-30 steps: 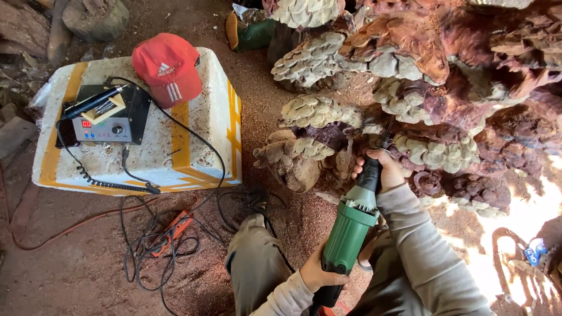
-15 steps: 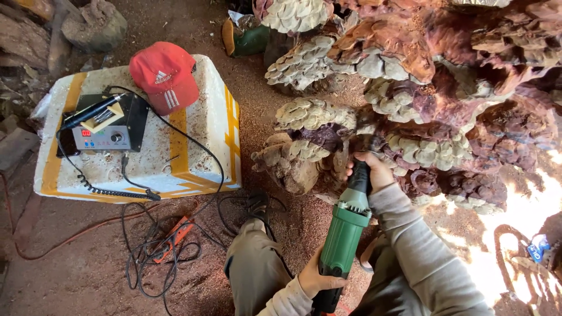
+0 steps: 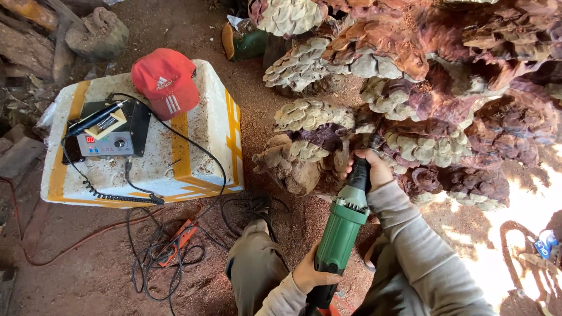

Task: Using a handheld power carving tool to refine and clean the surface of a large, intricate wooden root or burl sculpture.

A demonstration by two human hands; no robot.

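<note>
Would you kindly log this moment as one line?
left hand: grips green grinder | right hand: holds its neck | tip: at carved wood

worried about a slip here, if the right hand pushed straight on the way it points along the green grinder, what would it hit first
Most likely the carved wood sculpture. The right hand grips the neck of the green grinder, pointing up the picture into the pale scalloped carvings right ahead. The tool's tip is hidden, so exact contact is unclear.
</note>
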